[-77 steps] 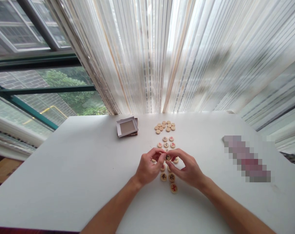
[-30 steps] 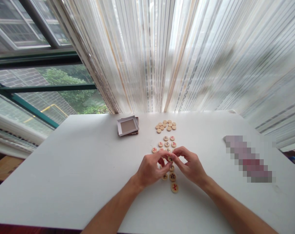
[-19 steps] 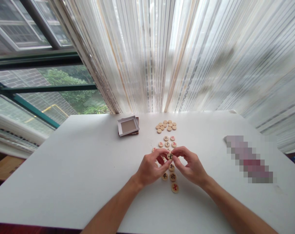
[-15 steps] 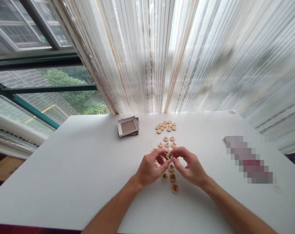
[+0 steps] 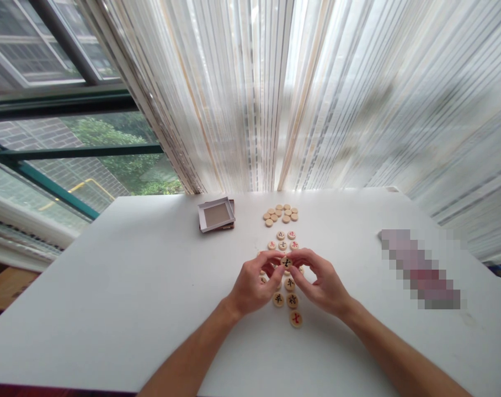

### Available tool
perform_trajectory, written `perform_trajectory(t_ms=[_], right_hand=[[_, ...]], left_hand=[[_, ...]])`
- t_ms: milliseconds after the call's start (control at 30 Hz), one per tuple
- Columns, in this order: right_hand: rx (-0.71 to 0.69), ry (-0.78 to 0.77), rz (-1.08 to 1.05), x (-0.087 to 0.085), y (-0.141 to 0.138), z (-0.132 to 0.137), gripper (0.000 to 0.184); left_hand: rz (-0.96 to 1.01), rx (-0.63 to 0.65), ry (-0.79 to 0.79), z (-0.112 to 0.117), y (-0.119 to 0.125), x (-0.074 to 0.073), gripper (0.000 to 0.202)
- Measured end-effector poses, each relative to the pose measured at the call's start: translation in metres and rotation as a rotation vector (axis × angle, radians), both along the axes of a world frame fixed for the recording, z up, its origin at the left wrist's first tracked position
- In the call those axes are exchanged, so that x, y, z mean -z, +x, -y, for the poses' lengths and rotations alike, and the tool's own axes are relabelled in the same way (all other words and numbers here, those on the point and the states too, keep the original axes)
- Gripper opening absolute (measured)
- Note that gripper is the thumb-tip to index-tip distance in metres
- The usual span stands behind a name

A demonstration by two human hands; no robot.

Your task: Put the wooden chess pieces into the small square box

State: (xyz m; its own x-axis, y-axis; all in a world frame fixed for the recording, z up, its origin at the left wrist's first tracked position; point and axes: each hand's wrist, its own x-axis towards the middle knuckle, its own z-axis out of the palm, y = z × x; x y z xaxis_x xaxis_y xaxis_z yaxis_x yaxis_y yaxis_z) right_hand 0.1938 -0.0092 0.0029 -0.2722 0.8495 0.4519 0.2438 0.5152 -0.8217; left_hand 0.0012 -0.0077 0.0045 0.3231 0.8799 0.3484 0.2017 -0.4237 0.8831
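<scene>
Between the fingertips of my left hand (image 5: pixel 254 282) and my right hand (image 5: pixel 321 278) is a round wooden Chinese chess piece (image 5: pixel 286 263) with a black character facing me. Both hands pinch it from opposite sides, above the other pieces. Nearer to me lie two black-marked pieces, one (image 5: pixel 278 299) beside another (image 5: pixel 292 300), and below them a red-marked piece (image 5: pixel 296 318). A black-marked piece (image 5: pixel 289 283) sits just under my fingers. Past my hands are face-up pieces, among them a red-marked one (image 5: pixel 294 246). My hands partly hide several pieces.
Several blank-side-up pieces (image 5: pixel 280 213) lie in a cluster farther back on the white table (image 5: pixel 130 286). An open shallow box (image 5: pixel 216 214) stands at the back left. A blurred-out long object (image 5: pixel 418 270) lies on the right. Curtains (image 5: pixel 267 99) hang behind the table.
Both hands still pinch the same piece at nearly the same spot. The piece has tilted slightly, and the whole view has shifted a little.
</scene>
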Motion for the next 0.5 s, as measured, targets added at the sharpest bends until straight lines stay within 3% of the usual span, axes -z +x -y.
perform_trajectory(t_ms=[500], right_hand=[[-0.022, 0.04, 0.046, -0.0007, -0.0006, 0.0006, 0.019]], left_hand=[[0.031, -0.025, -0.058, -0.0026, 0.0005, 0.0048, 0.022]])
